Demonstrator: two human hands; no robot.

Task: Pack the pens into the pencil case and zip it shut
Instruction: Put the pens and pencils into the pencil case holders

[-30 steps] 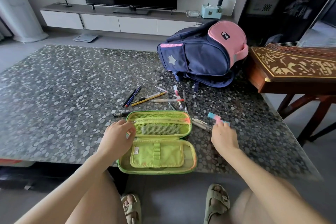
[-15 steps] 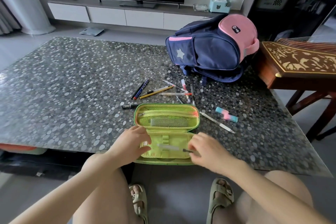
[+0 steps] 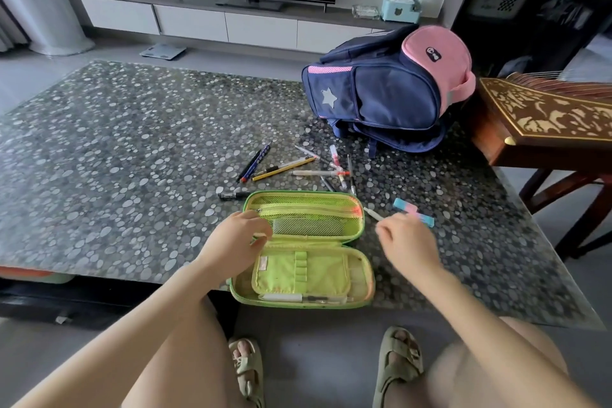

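My lime-green pencil case (image 3: 304, 262) lies open at the near edge of the surface (image 3: 132, 159), one white pen (image 3: 284, 297) inside. My left hand (image 3: 236, 240) grips its left rim; my blurred right hand (image 3: 405, 240) meets a loose pen (image 3: 373, 214), grip unclear.

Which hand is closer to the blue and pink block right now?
Right. The right hand lies just beside the block; the left hand holds the pencil case's opposite side.

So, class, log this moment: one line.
pencil case open | one pen inside | left hand holds it | right hand at loose pen
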